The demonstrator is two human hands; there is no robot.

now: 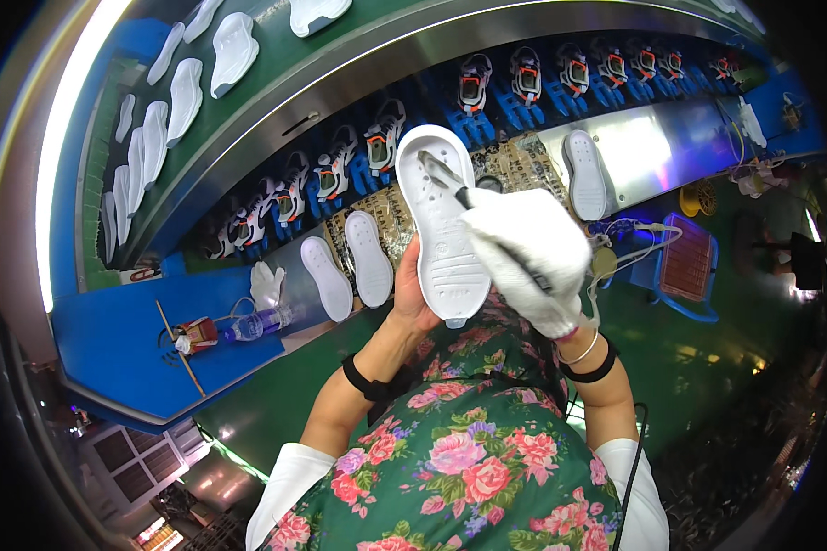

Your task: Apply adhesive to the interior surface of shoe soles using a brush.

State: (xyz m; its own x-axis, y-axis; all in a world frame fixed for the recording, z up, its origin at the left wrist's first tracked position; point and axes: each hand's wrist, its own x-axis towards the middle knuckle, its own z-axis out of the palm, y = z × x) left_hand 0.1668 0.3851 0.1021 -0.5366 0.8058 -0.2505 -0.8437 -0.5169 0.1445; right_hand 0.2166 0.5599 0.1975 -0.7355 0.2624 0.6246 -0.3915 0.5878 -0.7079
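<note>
A white shoe sole (441,248) is held up in front of my body, its hollow inner side facing me and its wider end away from me. My bare left hand (411,286) grips it along the left edge, fingers mostly hidden underneath. In a white knit glove, my right hand (531,257) is closed round a brush (443,172) with a dark handle. The brush's bristles lie over the inside of the sole's far end. Two more white soles (369,259) rest on the bench just left of the held one; another sole (585,174) lies to the right.
Behind the bench, shoe uppers (383,142) with orange trim stand in a row on blue holders. Several white soles (235,53) lie on the raised green belt (276,55). A bottle (255,324) and a white glove (266,285) are at left. A blue-framed stool (685,262) stands right.
</note>
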